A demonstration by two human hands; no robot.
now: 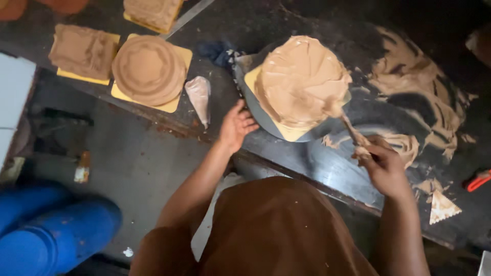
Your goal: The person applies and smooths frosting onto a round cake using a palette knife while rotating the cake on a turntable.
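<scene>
head view | left hand [236, 125] open at turntable [255, 110] edge | right hand [384, 166] grip closed on spatula [350, 128] at cake [302, 79] side

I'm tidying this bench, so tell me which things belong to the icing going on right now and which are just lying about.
In use:
round cake on its yellow board
turntable, touched by left hand
spatula in right hand

Lying about:
piping bag
finished round cake
square cake
toothed scraper
red tool
blue barrels
</scene>
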